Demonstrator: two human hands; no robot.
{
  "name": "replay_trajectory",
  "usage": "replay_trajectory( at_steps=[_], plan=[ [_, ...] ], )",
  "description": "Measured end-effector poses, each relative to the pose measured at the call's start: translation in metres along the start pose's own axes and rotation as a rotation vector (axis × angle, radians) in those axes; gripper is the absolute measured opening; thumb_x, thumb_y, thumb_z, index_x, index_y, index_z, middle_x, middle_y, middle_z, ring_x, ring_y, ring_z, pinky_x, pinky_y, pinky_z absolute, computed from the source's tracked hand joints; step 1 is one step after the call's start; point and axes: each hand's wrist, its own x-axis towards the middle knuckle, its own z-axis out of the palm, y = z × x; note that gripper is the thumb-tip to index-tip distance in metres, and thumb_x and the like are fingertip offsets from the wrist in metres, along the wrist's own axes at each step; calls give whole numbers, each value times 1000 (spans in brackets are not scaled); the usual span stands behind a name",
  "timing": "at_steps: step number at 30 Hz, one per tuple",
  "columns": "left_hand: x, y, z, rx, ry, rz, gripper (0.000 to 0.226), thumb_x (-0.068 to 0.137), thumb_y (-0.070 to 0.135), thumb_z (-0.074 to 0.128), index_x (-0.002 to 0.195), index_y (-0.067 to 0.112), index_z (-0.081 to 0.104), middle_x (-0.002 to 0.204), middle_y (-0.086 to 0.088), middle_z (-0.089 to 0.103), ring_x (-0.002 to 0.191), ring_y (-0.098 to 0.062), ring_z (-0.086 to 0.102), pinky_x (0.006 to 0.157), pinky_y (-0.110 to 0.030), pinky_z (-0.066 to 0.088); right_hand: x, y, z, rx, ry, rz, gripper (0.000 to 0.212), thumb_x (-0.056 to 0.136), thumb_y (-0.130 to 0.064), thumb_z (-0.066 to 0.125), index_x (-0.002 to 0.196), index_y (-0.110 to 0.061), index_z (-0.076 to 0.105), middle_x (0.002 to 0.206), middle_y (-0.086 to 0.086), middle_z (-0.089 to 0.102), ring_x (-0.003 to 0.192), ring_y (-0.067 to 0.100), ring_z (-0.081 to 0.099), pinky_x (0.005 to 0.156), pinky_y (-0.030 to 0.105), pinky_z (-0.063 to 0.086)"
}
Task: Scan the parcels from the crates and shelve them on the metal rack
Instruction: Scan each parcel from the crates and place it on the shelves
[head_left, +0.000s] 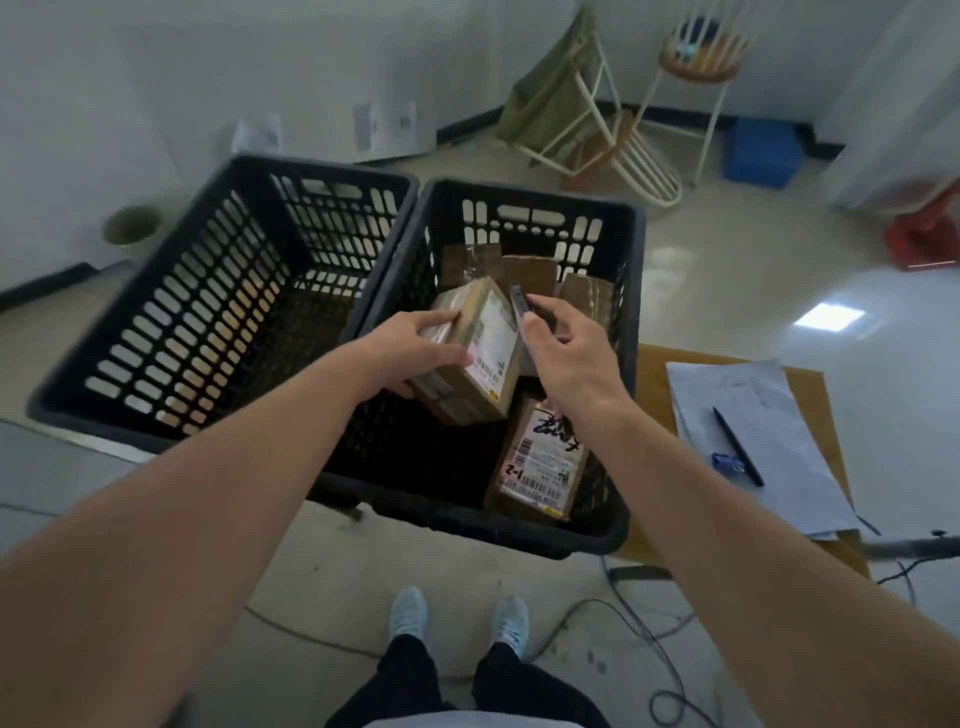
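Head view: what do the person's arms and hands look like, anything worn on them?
Both forearms are bare up to the frame edge, no sleeves showing. The left hand and right hand have no gloves, and no watch, rings or wristbands show.

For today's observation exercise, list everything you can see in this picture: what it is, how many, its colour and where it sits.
crates: two, black, side by side on the floor; left one looks empty
held parcel: one, brown with white label, above right crate
other parcels: several, brown, in right crate
scanner: one, dark, in right hand
papers: white stack, on brown board at right
pen: one, black, on papers
clip: one, blue, beside pen
chairs: two, white-framed, far wall; one tipped over
blue bin: one, far right
cables: dark, on floor
shoes: two, pale blue
left hand: grips held parcel
right hand: fingers pinch scanner
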Motion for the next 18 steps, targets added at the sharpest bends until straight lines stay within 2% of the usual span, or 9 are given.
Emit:
replay_trajectory(
  at_steps=[5,9,14,16,18],
  plan=[
    [-13,10,-27,-98,-4,52,67,85,37,86,144,50,58,133,-4,67,112,-27,71,90,-52,64,-7,-18,-4,95,-7,32,37,107,-45,57,143,-40,62,123,-4,70,104,15,73,85,41,66],
    [-18,13,-51,-134,29,93,64,81,33,84,138,52,63,121,-5,73,95,-21,79,72,-41,67,-14,-32,-7,55,-9,1,35,107,-45,56,142,-41,62,115,-5,69,102,17,72,85,43,66],
    [-24,15,-71,-185,32,159,57,66,35,87,109,67,67,122,-9,71,93,-24,81,75,-40,67,-19,-45,-8,-78,-30,-152,37,107,-42,58,144,-41,63,110,-6,71,103,21,71,89,47,64],
    [-25,15,-76,-176,49,205,60,63,37,87,110,69,67,123,-9,69,93,-22,81,75,-38,67,-19,-48,-8,-207,-33,-238,39,107,-42,58,146,-40,62,120,2,70,112,23,68,98,48,60],
    [-27,15,-79,-151,89,253,64,64,37,89,117,66,68,126,-8,64,94,-23,80,74,-36,67,-19,-49,-10,-338,-43,-300,42,107,-46,57,148,-42,58,127,6,61,118,25,62,105,47,55]
  ],
)
